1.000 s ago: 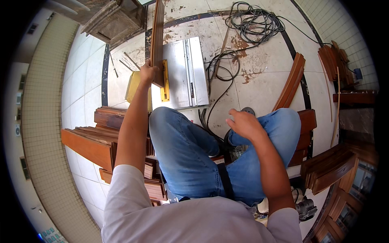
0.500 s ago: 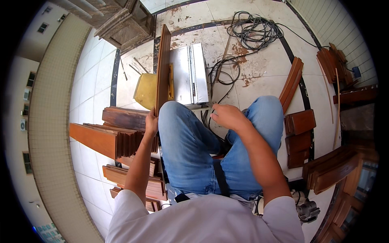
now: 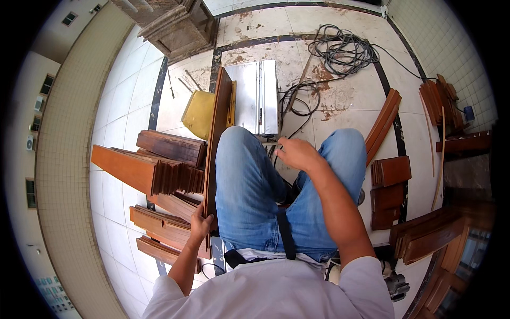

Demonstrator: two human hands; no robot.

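My left hand [image 3: 201, 224] is closed round the near end of a long reddish-brown wooden board [image 3: 212, 138]. The board stands on edge along the outside of my left knee. Its far part runs beside a silver-topped bench machine [image 3: 249, 95], against a yellow guide strip [image 3: 232, 105] on the machine's left side. Beyond the board sits a yellow angled piece [image 3: 198, 116]. My right hand [image 3: 296, 152] is between my knees at the machine's near edge, thumb and forefinger apart, nothing seen in it; its other fingers are partly hidden.
Stacked wooden boards [image 3: 125, 167] lie on the tiles at my left, with more short boards [image 3: 390, 170] and long strips [image 3: 383, 125] at my right. A coiled black cable [image 3: 342, 50] lies ahead. A stone pillar base [image 3: 180, 32] stands at the far left.
My left hand has drawn back toward me with the board, whose far end is now nearer. My right hand stays at the machine's near edge. The view has shifted slightly.
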